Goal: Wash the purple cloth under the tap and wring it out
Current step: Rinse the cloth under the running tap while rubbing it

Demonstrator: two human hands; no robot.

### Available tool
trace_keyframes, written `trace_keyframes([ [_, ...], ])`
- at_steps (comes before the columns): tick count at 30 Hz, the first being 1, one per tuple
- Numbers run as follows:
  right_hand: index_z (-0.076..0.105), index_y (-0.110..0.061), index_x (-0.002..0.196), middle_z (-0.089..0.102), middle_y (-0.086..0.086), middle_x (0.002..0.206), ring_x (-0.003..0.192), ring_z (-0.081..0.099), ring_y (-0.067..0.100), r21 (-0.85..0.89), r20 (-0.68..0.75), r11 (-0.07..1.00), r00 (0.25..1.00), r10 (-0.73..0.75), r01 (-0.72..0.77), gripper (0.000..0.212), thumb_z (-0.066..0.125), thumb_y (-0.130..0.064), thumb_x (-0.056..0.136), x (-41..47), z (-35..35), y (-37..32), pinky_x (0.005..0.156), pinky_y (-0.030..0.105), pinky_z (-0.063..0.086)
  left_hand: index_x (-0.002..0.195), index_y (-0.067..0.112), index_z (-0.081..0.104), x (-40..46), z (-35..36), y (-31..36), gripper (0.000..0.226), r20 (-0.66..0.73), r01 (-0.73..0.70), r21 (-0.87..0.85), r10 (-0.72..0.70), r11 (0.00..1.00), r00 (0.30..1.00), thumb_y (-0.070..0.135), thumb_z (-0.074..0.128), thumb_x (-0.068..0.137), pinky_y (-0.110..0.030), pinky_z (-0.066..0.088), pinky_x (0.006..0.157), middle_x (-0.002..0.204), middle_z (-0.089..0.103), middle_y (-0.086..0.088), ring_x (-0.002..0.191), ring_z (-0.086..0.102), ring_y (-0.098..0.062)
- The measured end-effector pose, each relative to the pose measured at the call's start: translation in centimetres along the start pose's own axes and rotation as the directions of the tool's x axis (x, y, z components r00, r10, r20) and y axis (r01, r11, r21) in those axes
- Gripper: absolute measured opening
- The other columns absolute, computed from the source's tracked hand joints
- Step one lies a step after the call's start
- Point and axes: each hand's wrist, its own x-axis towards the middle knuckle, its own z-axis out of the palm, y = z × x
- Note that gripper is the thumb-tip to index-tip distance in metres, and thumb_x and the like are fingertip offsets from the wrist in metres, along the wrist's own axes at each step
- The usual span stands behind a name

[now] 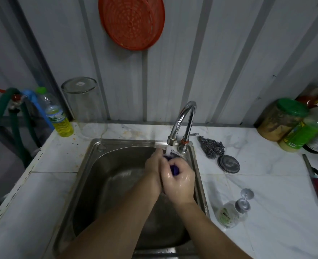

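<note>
The purple cloth is bunched small and mostly hidden between my two hands, over the right side of the steel sink. My left hand grips it from the left, and my right hand is closed around it from the right, wet and shiny. Both hands sit directly under the spout of the chrome tap, where water runs down onto the cloth.
On the marble counter right of the sink lie a steel wool scourer, a round metal lid and a small pump bottle. Jars and bottles stand at the far right. A glass and a yellow-liquid bottle stand at the left.
</note>
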Motion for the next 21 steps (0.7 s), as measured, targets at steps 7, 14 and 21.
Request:
trace_keyframes([
  [7, 0.065, -0.018, 0.066, 0.065, -0.003, 0.052, 0.051, 0.060, 0.014, 0.011, 0.036, 0.772, 0.771, 0.635, -0.636, 0.030, 0.057, -0.029, 0.093, 5.7, 1.4, 2.8, 0.044, 0.016, 0.047, 0.086, 0.012, 0.078, 0.2, 0.2, -0.8, 0.031, -0.126, 0.002, -0.047, -0.008, 0.999, 0.992, 0.024, 0.052, 0.096, -0.031, 0.060, 0.051, 0.085, 0.077, -0.015, 0.073, 0.073, -0.027],
  [14, 0.075, -0.011, 0.097, 0.079, 0.014, 0.098, 0.093, 0.075, 0.033, 0.384, 0.353, 0.278, 0.418, 0.837, -0.881, 0.039, 0.061, -0.047, 0.092, 4.5, 1.4, 3.5, 0.090, 0.051, 0.059, 0.101, 0.025, 0.071, 0.0, -0.1, 0.4, 0.036, -0.109, 0.093, -0.160, -0.111, 0.983, 0.988, 0.056, 0.059, 0.086, -0.042, 0.056, 0.067, 0.103, 0.074, -0.010, 0.094, 0.068, -0.036],
  [21, 0.071, -0.032, 0.109, 0.078, 0.003, 0.105, 0.097, 0.076, 0.024, 0.543, 0.256, 0.567, 0.766, 0.590, -0.619, 0.028, 0.081, -0.033, 0.082, 1.8, 1.5, 2.5, 0.084, 0.042, 0.062, 0.105, 0.013, 0.075, 0.6, 0.7, 1.3, 0.024, -0.063, -0.113, -0.084, 0.108, 0.990, 0.992, 0.032, 0.067, 0.092, -0.045, 0.062, 0.083, 0.100, 0.080, -0.013, 0.093, 0.077, -0.031],
])
